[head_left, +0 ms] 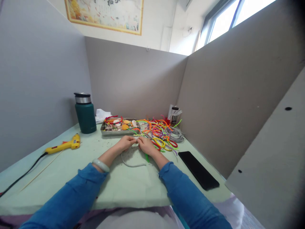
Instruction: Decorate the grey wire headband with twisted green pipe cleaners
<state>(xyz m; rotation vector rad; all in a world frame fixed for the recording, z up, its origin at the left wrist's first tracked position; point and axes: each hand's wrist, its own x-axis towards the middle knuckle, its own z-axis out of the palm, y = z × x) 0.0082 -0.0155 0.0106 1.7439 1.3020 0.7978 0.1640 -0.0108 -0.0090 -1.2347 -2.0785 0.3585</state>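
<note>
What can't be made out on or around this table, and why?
All in the head view:
What the left hand and right hand hold: covered by fingers.
Black cord's far end: cut off by left edge.
Wall picture's top: cut off by upper edge.
Smallest pieces in the tray: too small to name.

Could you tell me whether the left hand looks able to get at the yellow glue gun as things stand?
Probably yes: bare cloth lies between the left hand and the glue gun, though its fingers are busy pinching something small.
</note>
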